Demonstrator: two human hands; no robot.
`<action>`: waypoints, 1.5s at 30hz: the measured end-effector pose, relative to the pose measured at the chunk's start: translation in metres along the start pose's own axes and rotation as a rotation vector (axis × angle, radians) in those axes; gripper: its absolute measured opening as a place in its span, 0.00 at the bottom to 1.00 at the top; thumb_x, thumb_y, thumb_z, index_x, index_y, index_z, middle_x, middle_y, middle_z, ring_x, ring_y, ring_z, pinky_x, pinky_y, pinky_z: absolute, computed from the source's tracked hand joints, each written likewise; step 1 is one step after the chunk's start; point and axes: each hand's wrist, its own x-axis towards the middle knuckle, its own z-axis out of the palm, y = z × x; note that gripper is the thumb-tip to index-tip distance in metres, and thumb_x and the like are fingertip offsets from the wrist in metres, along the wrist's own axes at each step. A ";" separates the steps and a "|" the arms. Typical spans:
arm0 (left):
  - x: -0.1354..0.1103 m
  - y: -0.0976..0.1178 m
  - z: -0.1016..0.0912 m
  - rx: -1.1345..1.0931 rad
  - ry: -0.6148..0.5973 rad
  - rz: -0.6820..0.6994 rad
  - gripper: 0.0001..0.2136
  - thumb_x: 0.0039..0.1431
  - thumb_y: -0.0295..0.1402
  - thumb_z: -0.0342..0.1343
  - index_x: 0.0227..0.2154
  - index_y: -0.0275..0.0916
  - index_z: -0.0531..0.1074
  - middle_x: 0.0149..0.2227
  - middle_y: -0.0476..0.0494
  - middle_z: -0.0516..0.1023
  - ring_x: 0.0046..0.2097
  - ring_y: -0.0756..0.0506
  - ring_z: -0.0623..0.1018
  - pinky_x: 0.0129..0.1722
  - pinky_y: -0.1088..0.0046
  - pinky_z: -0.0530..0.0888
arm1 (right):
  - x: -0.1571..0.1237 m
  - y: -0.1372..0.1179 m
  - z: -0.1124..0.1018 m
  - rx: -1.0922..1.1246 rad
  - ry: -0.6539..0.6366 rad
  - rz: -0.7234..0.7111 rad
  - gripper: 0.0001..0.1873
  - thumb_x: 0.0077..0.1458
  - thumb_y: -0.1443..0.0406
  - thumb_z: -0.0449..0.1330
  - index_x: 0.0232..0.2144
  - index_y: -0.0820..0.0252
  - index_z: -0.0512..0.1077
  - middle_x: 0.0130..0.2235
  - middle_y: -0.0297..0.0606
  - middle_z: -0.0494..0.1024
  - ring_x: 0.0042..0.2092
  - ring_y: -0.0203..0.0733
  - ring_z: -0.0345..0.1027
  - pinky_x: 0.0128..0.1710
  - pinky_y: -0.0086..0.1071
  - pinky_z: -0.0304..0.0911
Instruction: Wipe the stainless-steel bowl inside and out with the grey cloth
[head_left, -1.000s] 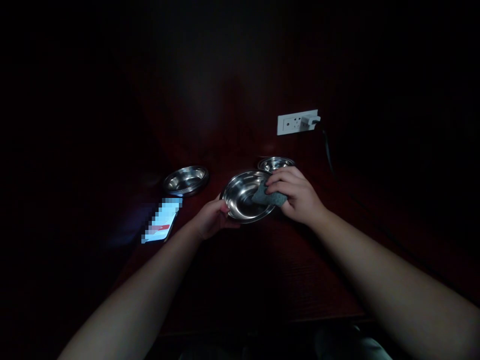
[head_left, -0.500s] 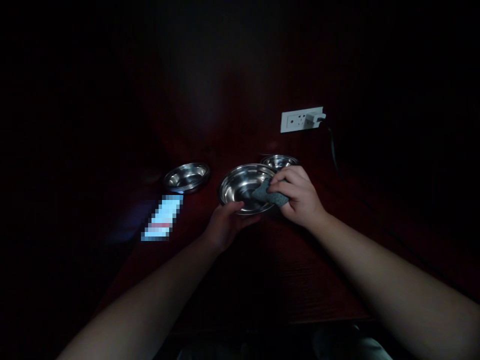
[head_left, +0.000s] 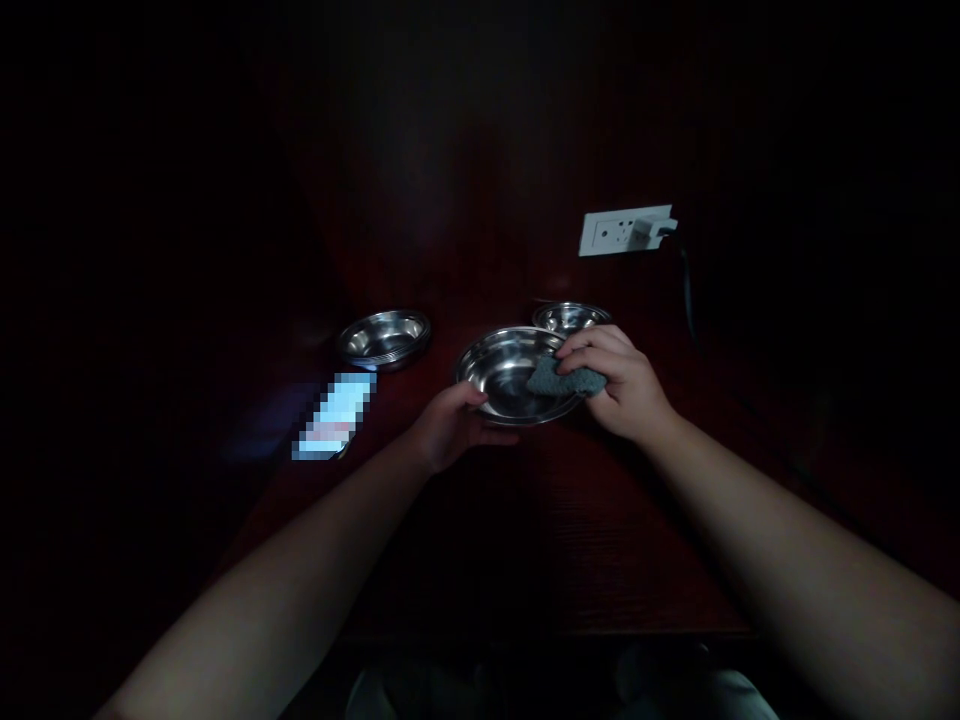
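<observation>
1. Steel caught what little light there was: the bowl (head_left: 514, 375) sat near the middle of the dark red table (head_left: 570, 540), tipped a little, its mouth facing up and toward the person.
2. The left hand (head_left: 454, 428) was closed on the bowl's near-left rim, thumb over the lip and fingers under, propping it.
3. The right hand (head_left: 626, 385) was closed around a grey sponge (head_left: 562, 378), pressing it against the inner wall at the bowl's right side.
4. By my reading the step in hand was the wiping of the bowl's inside, with the right part of the wall under the sponge.
5. A next move would call for a firm hold on the rim, so that the bowl did not slide or spin on the smooth wood, and for the sponge to follow the curve of the wall.
6. The bowl was round, so it had no long axis of its own; the sponge's length ran roughly left to right, its free end pointing into the bowl's middle.
7. Two more bowls stood behind: one (head_left: 384, 338) to the left, well apart, and a small one (head_left: 570, 316) just beyond the held bowl's far rim.
8. A lit phone (head_left: 335, 416) lay left of the left hand, and a socket (head_left: 626, 231) with a plug in it was on the wall behind.
</observation>
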 end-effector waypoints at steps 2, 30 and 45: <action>0.001 -0.003 0.004 -0.039 0.024 0.028 0.23 0.54 0.43 0.56 0.48 0.33 0.71 0.43 0.33 0.80 0.43 0.37 0.81 0.42 0.59 0.77 | -0.001 0.000 0.002 -0.017 0.029 0.018 0.12 0.49 0.75 0.56 0.32 0.56 0.75 0.39 0.40 0.78 0.43 0.48 0.70 0.46 0.46 0.64; -0.004 0.006 -0.013 0.182 0.095 -0.058 0.15 0.45 0.30 0.58 0.39 0.33 0.73 0.34 0.38 0.80 0.36 0.40 0.79 0.33 0.61 0.79 | -0.001 -0.002 0.005 -0.111 0.043 -0.017 0.12 0.50 0.75 0.59 0.32 0.53 0.75 0.44 0.38 0.79 0.52 0.51 0.67 0.55 0.51 0.63; -0.002 -0.002 0.012 0.026 0.330 0.141 0.20 0.46 0.26 0.59 0.45 0.35 0.72 0.39 0.37 0.80 0.45 0.36 0.80 0.43 0.54 0.78 | 0.000 -0.019 0.008 -0.118 -0.041 -0.020 0.16 0.45 0.74 0.59 0.37 0.54 0.75 0.45 0.40 0.77 0.49 0.52 0.65 0.48 0.50 0.64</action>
